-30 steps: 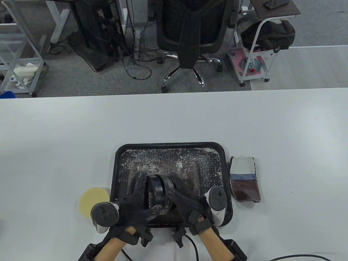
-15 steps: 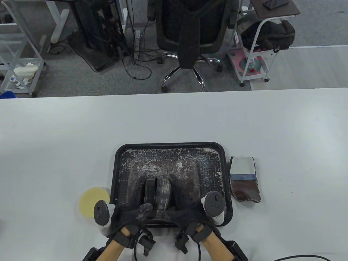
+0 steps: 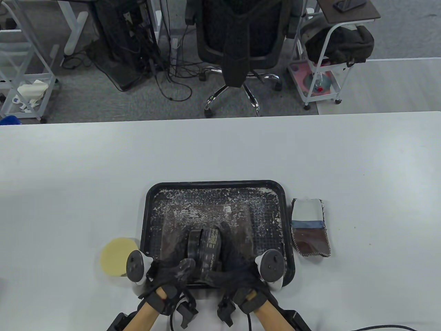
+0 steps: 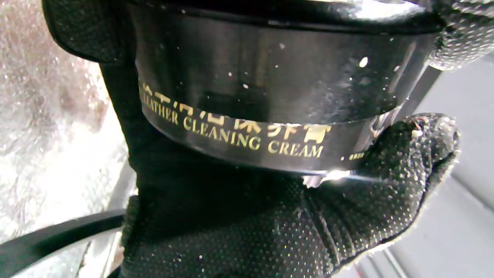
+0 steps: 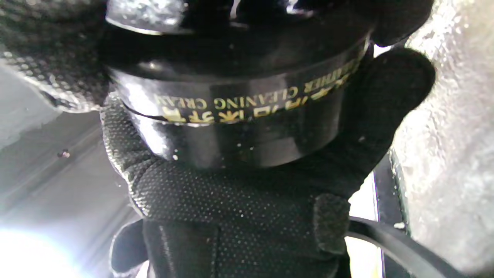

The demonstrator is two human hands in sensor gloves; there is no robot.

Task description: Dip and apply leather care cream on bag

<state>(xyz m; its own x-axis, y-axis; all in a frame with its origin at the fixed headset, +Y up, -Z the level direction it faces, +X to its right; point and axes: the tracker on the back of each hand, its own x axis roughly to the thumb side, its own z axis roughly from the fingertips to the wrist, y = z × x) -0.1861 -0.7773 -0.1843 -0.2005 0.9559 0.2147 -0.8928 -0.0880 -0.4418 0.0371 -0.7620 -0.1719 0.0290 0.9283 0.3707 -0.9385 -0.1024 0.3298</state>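
Observation:
A black jar of leather cleaning cream [image 3: 206, 246] is held on its side above the near part of the black tray [image 3: 213, 184]. My left hand [image 3: 183, 267] grips its lid end and my right hand [image 3: 230, 257] grips its body end. The gold lettering on the jar shows close up in the left wrist view [image 4: 270, 88] and in the right wrist view [image 5: 247, 127], with gloved fingers wrapped around it. The small leather bag [image 3: 310, 227], white, blue and brown, lies flat on the table right of the tray. I cannot tell whether the lid is loose.
A round yellow applicator pad [image 3: 113, 255] lies on the table just left of the tray, beside my left hand. The tray floor is crusted with white residue. The white table [image 3: 69, 189] stretches wide on both sides. An office chair stands beyond its far edge.
Both hands have drawn back toward the near edge with the jar. My left fingers, earlier spread over the jar, have slid down around its lid end, and the jar has turned a little.

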